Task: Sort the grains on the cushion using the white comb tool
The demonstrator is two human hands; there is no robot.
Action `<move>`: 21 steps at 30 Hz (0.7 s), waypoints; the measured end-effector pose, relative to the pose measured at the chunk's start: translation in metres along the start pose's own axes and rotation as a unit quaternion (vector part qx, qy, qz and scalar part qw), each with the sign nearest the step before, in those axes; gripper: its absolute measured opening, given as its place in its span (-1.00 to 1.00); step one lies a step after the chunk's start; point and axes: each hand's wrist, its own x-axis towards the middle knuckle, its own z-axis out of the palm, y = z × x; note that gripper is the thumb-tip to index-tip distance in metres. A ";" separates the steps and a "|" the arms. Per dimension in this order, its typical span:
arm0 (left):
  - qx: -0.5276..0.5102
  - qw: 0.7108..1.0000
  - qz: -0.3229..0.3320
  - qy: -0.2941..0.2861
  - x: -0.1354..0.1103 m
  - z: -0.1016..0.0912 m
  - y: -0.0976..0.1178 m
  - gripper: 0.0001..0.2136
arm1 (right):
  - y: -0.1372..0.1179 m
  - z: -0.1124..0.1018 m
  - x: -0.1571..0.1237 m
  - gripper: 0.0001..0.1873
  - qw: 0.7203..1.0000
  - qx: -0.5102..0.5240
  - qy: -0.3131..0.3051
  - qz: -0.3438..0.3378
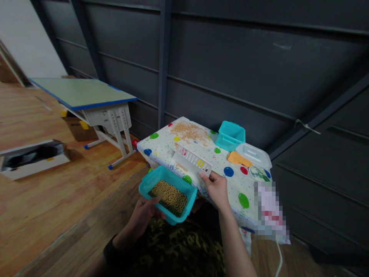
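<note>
My left hand (144, 215) grips the near rim of a teal tub (150, 184) filled with yellow-brown beans (168, 196), held just below the table's near edge. My right hand (216, 188) is closed on the end of a white slotted scraper (191, 161) that lies flat on the small table with the dotted cloth (164, 144). A loose heap of beans (188, 131) is spread on the cloth at the far side, beyond the scraper.
A second teal tub (230, 135), a clear white lid (253, 154), an orange cloth (238, 158) and a round patterned disc (258, 173) sit on the table's right part. A desk with a blue-edged top (83, 92) stands left. A dark wall is behind.
</note>
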 end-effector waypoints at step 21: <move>0.018 0.999 -0.017 -0.025 -0.010 0.017 0.011 -0.48 | -0.002 -0.031 -0.064 -0.56 0.990 -0.116 0.071 -0.022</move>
